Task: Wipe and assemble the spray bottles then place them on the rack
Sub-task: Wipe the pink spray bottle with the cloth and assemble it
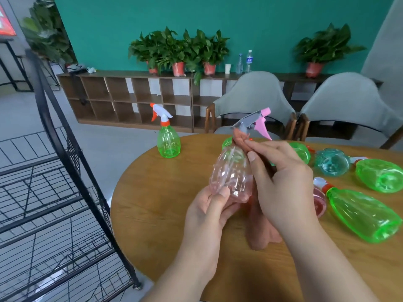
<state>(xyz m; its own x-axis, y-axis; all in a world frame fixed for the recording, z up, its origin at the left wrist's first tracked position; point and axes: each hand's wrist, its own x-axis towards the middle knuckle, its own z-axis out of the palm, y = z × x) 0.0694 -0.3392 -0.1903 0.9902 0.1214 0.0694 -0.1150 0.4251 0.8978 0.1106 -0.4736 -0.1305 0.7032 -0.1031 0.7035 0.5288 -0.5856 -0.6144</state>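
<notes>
Both hands busy: left hand (pixel 209 212) grips pink bottle (pixel 231 175) by its base above the table (pixel 152 192), right hand (pixel 283 182) pinches cloth (pixel 239 138) against its neck. Risk: shallow base grip, so hard wiping could lever it loose.

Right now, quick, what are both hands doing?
Left hand: closed, holding the pink spray bottle by its base.
Right hand: closed, holding the cloth against the bottle's neck.
</notes>
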